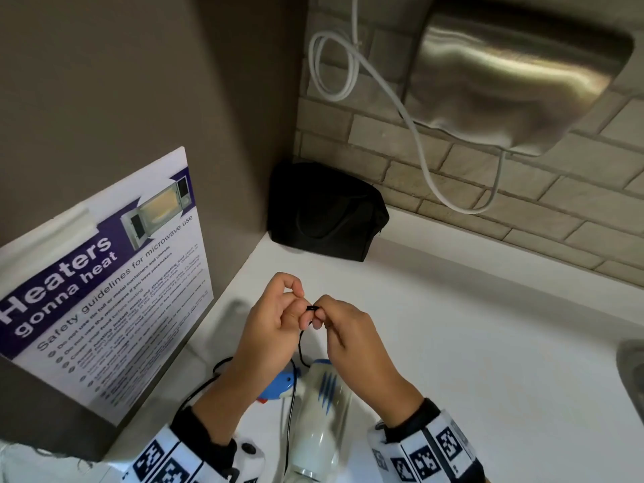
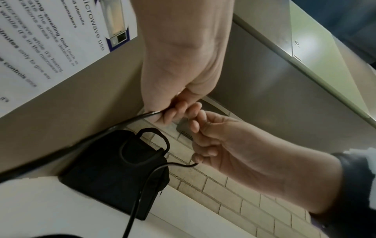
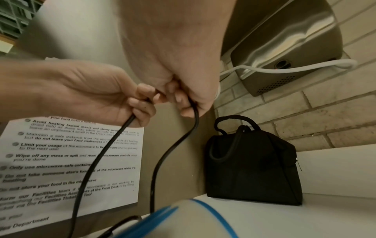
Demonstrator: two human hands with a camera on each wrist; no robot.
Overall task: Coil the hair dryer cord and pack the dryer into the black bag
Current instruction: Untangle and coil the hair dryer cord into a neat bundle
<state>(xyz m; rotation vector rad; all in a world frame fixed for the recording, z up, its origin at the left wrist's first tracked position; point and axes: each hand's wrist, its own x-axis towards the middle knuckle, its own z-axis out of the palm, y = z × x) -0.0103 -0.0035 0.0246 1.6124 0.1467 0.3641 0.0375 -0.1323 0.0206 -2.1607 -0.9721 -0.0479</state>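
Hair dryer (image 1: 322,413), white with blue stripes, is laid flat on the white counter (image 1: 470,343), directly below both hands. Black bag (image 1: 327,210) is parked upright in the back corner, well apart from the dryer. Black cord (image 3: 173,145) is pinched by the left hand (image 1: 268,329) and the right hand (image 1: 352,339), fingertips touching; two strands are hung down to the dryer. Microwave poster (image 1: 104,284) is fixed on the left wall.
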